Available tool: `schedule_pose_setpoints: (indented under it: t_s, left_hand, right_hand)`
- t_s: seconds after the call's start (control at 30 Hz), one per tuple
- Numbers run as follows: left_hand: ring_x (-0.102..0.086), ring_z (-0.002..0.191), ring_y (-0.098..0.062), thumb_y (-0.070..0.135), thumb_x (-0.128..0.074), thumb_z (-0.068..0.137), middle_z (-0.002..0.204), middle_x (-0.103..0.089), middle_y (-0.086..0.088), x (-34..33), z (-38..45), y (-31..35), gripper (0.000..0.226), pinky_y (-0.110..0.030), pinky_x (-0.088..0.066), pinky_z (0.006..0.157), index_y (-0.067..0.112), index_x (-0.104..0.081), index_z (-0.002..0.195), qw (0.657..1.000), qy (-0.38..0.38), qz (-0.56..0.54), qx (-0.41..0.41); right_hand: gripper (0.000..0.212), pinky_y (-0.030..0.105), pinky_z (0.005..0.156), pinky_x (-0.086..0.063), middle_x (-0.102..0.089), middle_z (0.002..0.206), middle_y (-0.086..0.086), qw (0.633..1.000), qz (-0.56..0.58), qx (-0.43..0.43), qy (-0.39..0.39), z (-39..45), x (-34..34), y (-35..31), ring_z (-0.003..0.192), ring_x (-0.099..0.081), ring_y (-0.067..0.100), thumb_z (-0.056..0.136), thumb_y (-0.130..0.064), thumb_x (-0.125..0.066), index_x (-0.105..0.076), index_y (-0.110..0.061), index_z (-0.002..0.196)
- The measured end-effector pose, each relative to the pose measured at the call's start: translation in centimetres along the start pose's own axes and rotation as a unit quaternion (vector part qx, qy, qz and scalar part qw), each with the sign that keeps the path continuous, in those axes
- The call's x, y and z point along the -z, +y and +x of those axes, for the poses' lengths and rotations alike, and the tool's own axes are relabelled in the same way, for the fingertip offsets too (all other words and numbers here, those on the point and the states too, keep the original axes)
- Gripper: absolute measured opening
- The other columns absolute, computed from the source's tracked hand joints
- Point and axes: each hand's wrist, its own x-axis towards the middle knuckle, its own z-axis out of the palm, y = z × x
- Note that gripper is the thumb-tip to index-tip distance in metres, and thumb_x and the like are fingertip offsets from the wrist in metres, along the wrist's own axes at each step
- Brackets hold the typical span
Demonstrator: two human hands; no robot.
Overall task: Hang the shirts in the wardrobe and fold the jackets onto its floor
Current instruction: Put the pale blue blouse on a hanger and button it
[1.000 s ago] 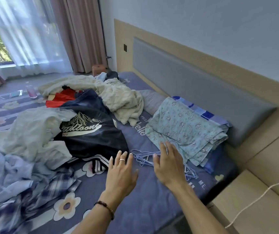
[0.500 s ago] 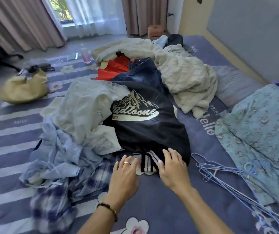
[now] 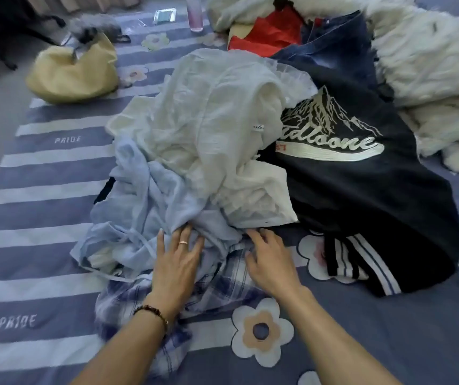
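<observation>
Sorting's barely started: our left hand (image 3: 177, 262) and right hand (image 3: 271, 261) rest spread, gripping nothing, on the pale blue shirt (image 3: 150, 218) and plaid shirt (image 3: 222, 284) at 6 o'clock, so next we'd pinch one free of the pile.

Soft dim daylight, faint shadows, blurred warped edges

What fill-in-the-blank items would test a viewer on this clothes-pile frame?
1. The left hand, lying on the pale blue shirt, wears a ____ on one finger.
2. The right hand rests on the ____-patterned shirt.
3. The navy jacket bears a white print of a ____.
4. The bag at the bed's edge is ____.

Missing words: ring; plaid; mountain; yellow
</observation>
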Motion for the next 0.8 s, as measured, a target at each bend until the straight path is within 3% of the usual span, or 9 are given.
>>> schedule_pose_setpoints:
  t_s: [0.13,0.23,0.3,0.33,0.4,0.47,0.63,0.73,0.8]
  left_hand:
    - [-0.058,0.089,-0.037,0.000,-0.077,0.065,0.094,-0.060,-0.016,-1.7,0.4,-4.3,0.027,-0.042,-0.051,0.058,0.009,-0.065,0.087,0.993,-0.032,-0.107,0.031]
    - [-0.061,0.085,-0.027,0.001,-0.061,0.085,0.087,-0.066,-0.007,-2.5,0.9,-5.5,0.013,-0.034,-0.045,0.070,0.014,-0.064,0.088,0.929,-0.071,-0.348,0.101]
    - [-0.060,0.076,-0.013,0.008,-0.064,0.085,0.077,-0.065,0.007,-1.9,1.3,-5.1,0.016,-0.029,-0.046,0.071,0.023,-0.064,0.082,0.867,-0.096,-0.477,0.102]
    - [-0.058,0.072,-0.007,0.012,-0.066,0.083,0.072,-0.064,0.011,-1.4,1.4,-4.8,0.013,-0.026,-0.046,0.068,0.024,-0.065,0.079,0.843,-0.102,-0.520,0.093]
    - [-0.054,0.065,-0.001,0.015,-0.066,0.082,0.067,-0.063,0.013,0.1,1.7,-3.7,0.007,-0.022,-0.043,0.063,0.020,-0.067,0.077,0.811,-0.105,-0.570,0.079]
    - [-0.056,0.067,-0.004,0.015,-0.065,0.085,0.070,-0.065,0.011,1.5,2.0,-2.3,0.010,-0.025,-0.044,0.063,0.021,-0.068,0.077,0.797,-0.095,-0.592,0.072]
    - [-0.060,0.083,-0.009,0.022,-0.073,0.082,0.088,-0.065,0.011,6.0,3.3,3.1,0.009,-0.030,-0.049,0.072,0.023,-0.067,0.087,0.822,-0.035,-0.568,0.016]
    - [-0.052,0.103,-0.012,0.050,-0.070,0.070,0.117,-0.049,0.006,9.0,3.7,6.4,0.054,-0.026,-0.049,0.082,0.023,-0.058,0.116,0.879,0.088,-0.468,-0.021]
    - [-0.047,0.116,-0.018,0.064,-0.069,0.065,0.129,-0.046,0.001,10.5,4.1,8.2,0.082,-0.029,-0.045,0.094,0.024,-0.048,0.132,0.883,0.105,-0.456,-0.031]
  right_hand:
    - [0.061,0.044,0.102,-0.039,-0.034,0.150,0.007,0.998,0.024,0.032,-0.048,2.0,-3.9,-2.9,0.134,-0.035,0.032,0.096,-0.021,-0.049,-0.026,-0.026,0.152]
    - [0.084,0.046,0.106,-0.034,-0.010,0.161,0.001,0.997,0.001,0.060,-0.047,2.9,-5.3,-4.9,0.143,-0.018,0.027,0.092,-0.024,-0.056,-0.004,-0.034,0.156]
    - [0.086,0.046,0.110,-0.027,-0.014,0.161,0.000,0.998,-0.023,0.059,-0.029,3.4,-5.3,-5.2,0.144,-0.016,0.023,0.088,-0.023,-0.060,-0.007,-0.033,0.155]
    - [0.073,0.045,0.107,-0.031,-0.032,0.154,0.001,0.999,-0.003,0.049,-0.009,3.6,-5.3,-5.1,0.139,-0.028,0.024,0.087,-0.020,-0.058,-0.026,-0.030,0.151]
    - [0.026,0.039,0.083,-0.044,-0.064,0.112,0.004,0.994,0.100,0.005,0.040,3.5,-4.0,-5.0,0.106,-0.056,0.029,0.085,-0.011,-0.052,-0.058,-0.022,0.109]
    - [0.018,0.033,0.064,-0.041,-0.061,0.083,-0.002,0.971,0.227,-0.047,0.052,3.0,-2.0,-4.4,0.076,-0.057,0.019,0.089,-0.005,-0.048,-0.054,-0.021,0.084]
    - [0.019,0.014,0.057,-0.043,-0.062,0.080,-0.002,0.907,0.385,-0.106,0.132,-0.5,5.1,-1.8,0.071,-0.055,0.010,0.090,0.003,-0.050,-0.061,-0.012,0.090]
    - [0.014,0.020,0.046,-0.039,-0.056,0.067,0.001,0.863,0.455,-0.136,0.175,-3.3,10.1,0.8,0.061,-0.048,0.015,0.092,-0.002,-0.057,-0.061,-0.011,0.082]
    - [0.015,0.020,0.044,-0.035,-0.053,0.063,0.005,0.838,0.487,-0.143,0.201,-5.8,13.8,2.4,0.057,-0.045,0.017,0.091,-0.009,-0.065,-0.059,-0.009,0.078]
